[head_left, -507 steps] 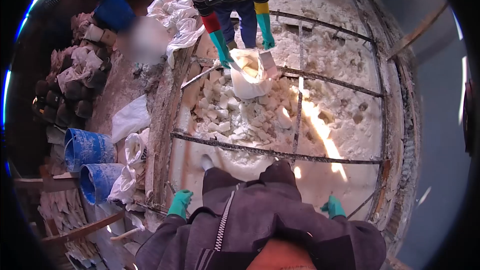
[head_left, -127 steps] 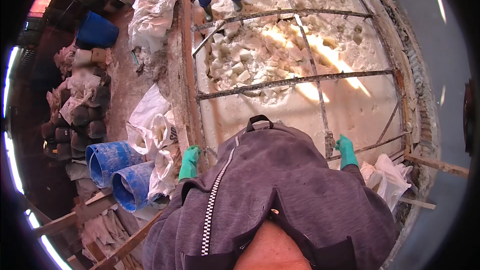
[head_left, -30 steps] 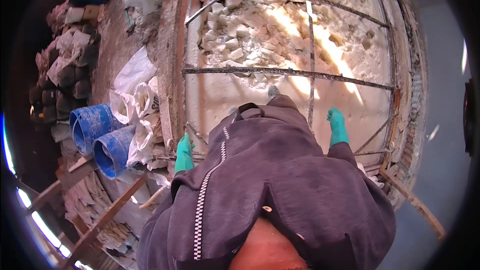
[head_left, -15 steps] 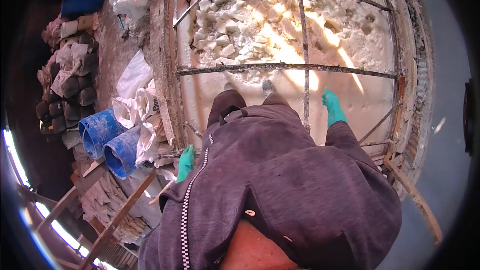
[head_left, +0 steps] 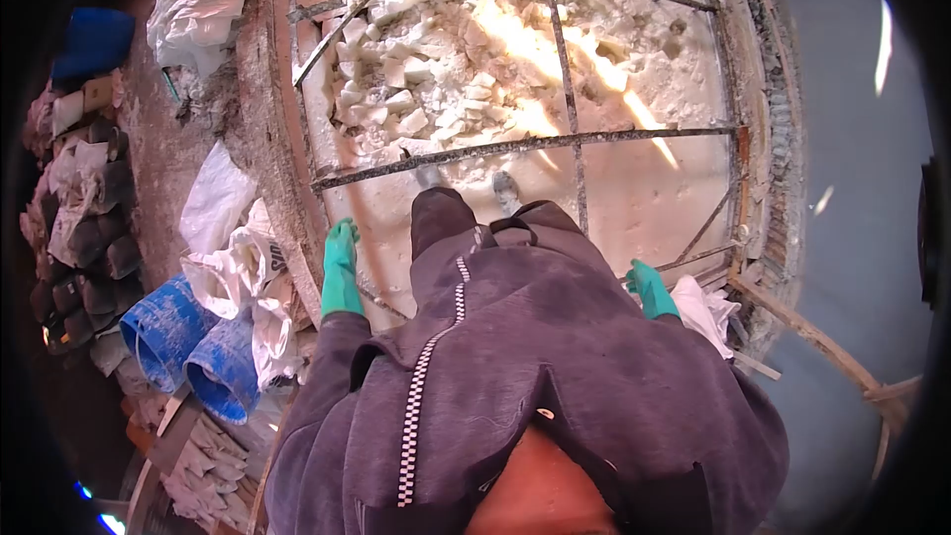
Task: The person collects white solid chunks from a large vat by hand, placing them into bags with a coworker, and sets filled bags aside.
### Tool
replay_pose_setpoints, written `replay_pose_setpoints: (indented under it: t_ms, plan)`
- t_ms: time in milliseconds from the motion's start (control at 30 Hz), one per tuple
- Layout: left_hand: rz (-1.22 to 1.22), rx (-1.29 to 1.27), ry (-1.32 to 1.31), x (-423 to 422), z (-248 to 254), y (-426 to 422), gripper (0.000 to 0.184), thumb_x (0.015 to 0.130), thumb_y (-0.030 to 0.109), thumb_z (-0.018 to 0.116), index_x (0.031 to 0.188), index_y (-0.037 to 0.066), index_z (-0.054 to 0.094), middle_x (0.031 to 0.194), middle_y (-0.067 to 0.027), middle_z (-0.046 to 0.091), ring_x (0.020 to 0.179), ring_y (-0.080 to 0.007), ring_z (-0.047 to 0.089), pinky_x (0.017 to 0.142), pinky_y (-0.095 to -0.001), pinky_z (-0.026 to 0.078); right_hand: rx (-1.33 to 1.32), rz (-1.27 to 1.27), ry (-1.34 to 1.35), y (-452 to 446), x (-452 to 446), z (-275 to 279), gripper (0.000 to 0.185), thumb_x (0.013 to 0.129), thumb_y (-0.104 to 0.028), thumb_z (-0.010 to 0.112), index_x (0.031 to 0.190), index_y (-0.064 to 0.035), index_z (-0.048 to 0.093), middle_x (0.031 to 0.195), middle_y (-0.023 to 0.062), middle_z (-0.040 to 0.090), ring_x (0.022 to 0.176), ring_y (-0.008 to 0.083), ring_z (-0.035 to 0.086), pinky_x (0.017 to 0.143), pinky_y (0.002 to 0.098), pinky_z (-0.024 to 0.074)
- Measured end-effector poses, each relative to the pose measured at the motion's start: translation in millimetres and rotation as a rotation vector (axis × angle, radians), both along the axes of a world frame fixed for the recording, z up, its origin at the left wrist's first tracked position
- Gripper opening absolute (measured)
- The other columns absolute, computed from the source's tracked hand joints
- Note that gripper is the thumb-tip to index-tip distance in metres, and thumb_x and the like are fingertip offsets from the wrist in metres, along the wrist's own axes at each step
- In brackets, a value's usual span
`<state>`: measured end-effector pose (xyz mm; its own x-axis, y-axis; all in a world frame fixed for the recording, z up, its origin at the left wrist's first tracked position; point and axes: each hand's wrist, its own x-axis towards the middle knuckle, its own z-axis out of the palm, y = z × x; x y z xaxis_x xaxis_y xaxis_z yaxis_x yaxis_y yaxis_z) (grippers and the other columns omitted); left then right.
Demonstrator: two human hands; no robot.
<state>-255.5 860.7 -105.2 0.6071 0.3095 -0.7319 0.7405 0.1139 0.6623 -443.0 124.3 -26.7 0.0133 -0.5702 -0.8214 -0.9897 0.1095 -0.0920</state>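
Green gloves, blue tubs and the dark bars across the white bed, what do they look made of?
Green gloves: probably rubber, matte and smooth, from their even colour and close fit.
Blue tubs: likely plastic, scuffed; thin blue walls with whitish smears.
Dark bars: perhaps metal, long and slender, but rough, speckled crust leaves that open.

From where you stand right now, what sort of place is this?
Probably a rough processing yard or workshop, though I can't tell what the pale material is. Crusted bars cross a bed strewn with pale broken chunks, and blue drums and piled white sacks lie at the left.
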Motion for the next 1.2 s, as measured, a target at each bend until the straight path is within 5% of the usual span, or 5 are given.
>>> replay_pose_setpoints:
  t_ms: [200,300,500,900,1200]
  plan:
    - [0.08,-0.064,-0.028,112,-32,-28,0.032,0.095,0.031,0.056,0.117,0.009,0.061,0.092,-0.0044,0.064,0.071,-0.0126,0.058,0.063,-0.0228,0.045,-0.022,0.074,0.126,-29,50,24,0.046,0.092,-0.045,0.05,0.127,-0.0171,0.059,0.096,0.003,0.057,0.062,0.0172,0.054,0.052,0.0334,0.0419]
    - [-0.01,-0.064,-0.087,138,-22,-64,0.037,0.094,0.034,0.058,0.119,0.008,0.06,0.096,-0.0051,0.064,0.074,-0.0129,0.058,0.067,-0.0236,0.046,-0.084,-0.018,-0.211,-35,98,26,0.049,0.086,-0.05,0.06,0.102,-0.0041,0.065,0.078,0.0073,0.054,0.058,0.0171,0.048,0.053,0.0356,0.0414]
    - [-0.07,-0.079,-0.037,150,7,-125,0.049,0.096,0.033,0.057,0.128,-0.002,0.051,0.119,-0.012,0.058,0.105,-0.0199,0.057,0.087,-0.0327,0.05,0.127,0.452,-0.2,-64,242,-39,0.048,0.094,-0.043,0.048,0.136,-0.0209,0.053,0.123,0.0104,0.058,0.094,0.0187,0.055,0.084,0.0355,0.0469]
    - [-0.406,0.093,0.042,182,11,-303,0.042,0.098,0.028,0.055,0.129,0.0,0.052,0.12,-0.0129,0.059,0.106,-0.0194,0.058,0.093,-0.0303,0.046,0.227,0.85,-0.359,-17,480,-336,0.061,0.091,-0.054,0.048,0.122,-0.003,0.06,0.117,0.0197,0.064,0.108,0.0312,0.06,0.094,0.0392,0.0445]
    - [-0.174,-0.311,0.049,233,-172,-412,0.032,0.097,0.015,0.056,0.126,0.001,0.056,0.119,-0.0074,0.061,0.104,-0.0176,0.058,0.094,-0.0302,0.045,0.083,1.122,-0.401,21,555,-513,0.046,0.092,-0.044,0.049,0.122,-0.0095,0.059,0.12,0.0207,0.061,0.112,0.0352,0.058,0.094,0.0446,0.0447]
